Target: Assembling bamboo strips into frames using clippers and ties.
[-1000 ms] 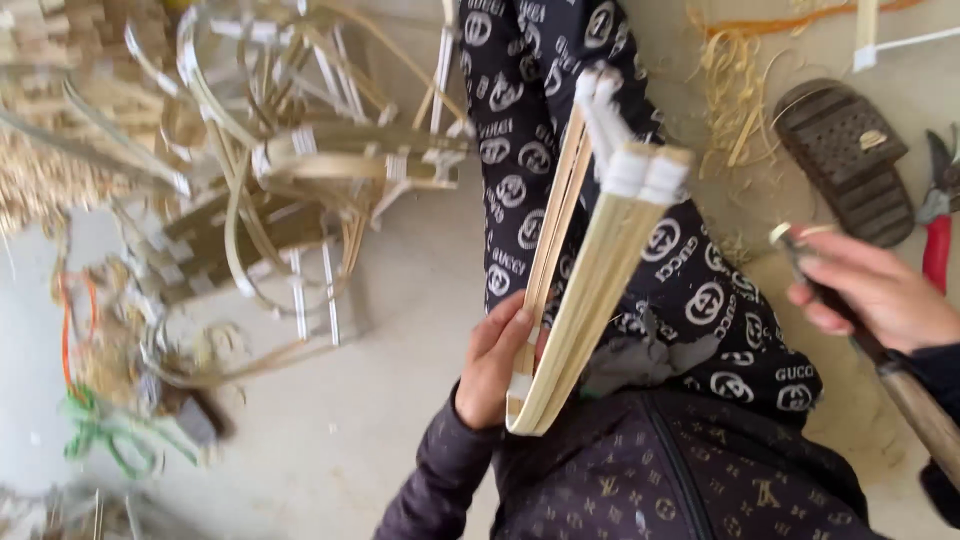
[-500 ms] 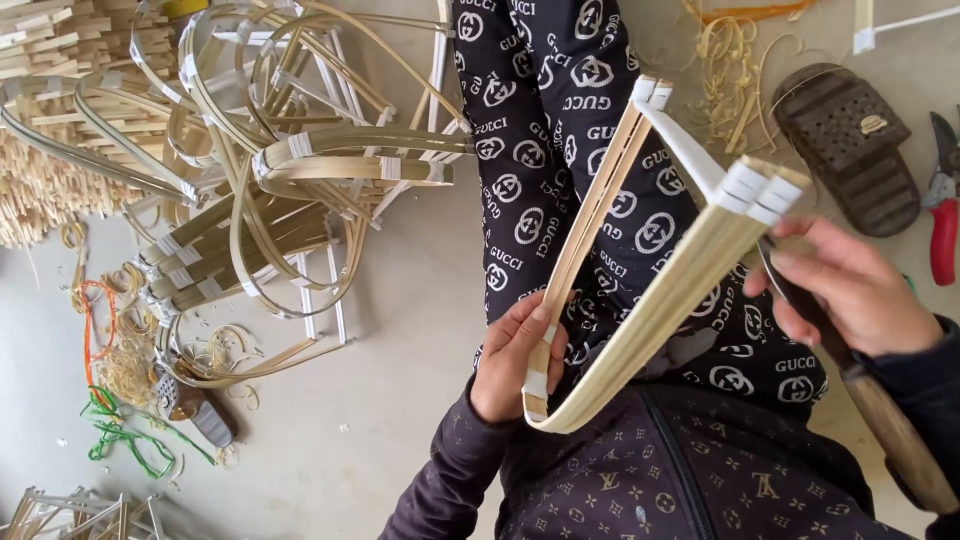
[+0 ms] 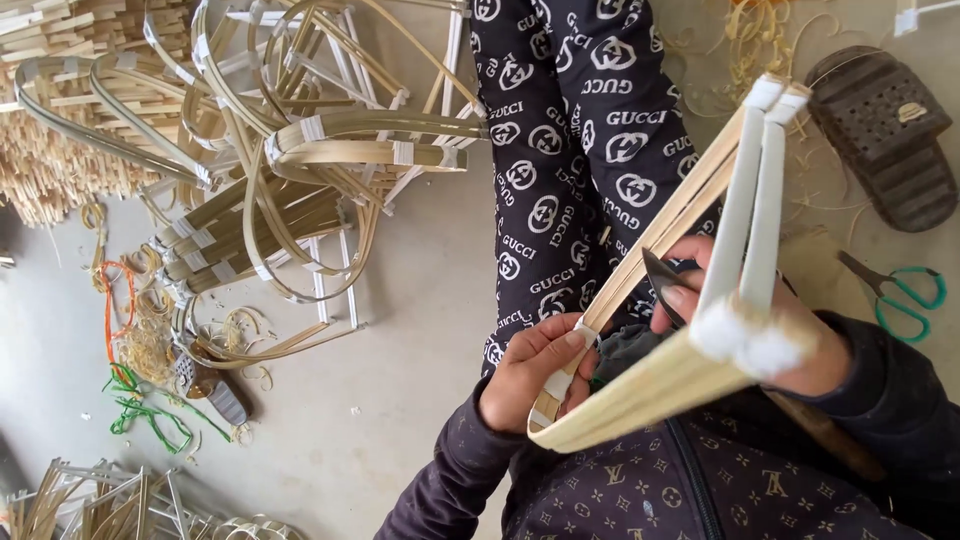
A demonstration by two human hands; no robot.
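Closest to the camera is the bent bamboo strip bundle (image 3: 700, 300), a pale folded frame w/ white tape at the corners, held up over the person's lap; everything else I place relative to it. At its lower bend the left hand (image 3: 530, 370) is closed around the taped end, thumb and fingers pinching the strips together. Just right of that bend, behind the near strips, the right hand (image 3: 760, 320) is wrapped on a dark-bladed knife (image 3: 662, 282), blade tip sitting right against the strips and very near the left fingers; a wooden handle seems to run down under the wrist, partly hidden. Risk as I see it: blade slips off the smooth bamboo and goes into the left fingers or the patterned trouser leg (image 3: 570, 180) behind the bundle, since the cut point is so close to the grip. Also the strips are sprung, so if the left grip loosens the bundle could flick open and knock the knife. Right of the bundle, on the floor, green-handled scissors (image 3: 900, 290), and beyond them a dark slipper (image 3: 880, 130). Left of the bundle, well apart, a heap of bent bamboo frames (image 3: 290, 170) and green and orange cord scraps (image 3: 140, 410); loose shavings lie about, a possible slip or snag underfoot.
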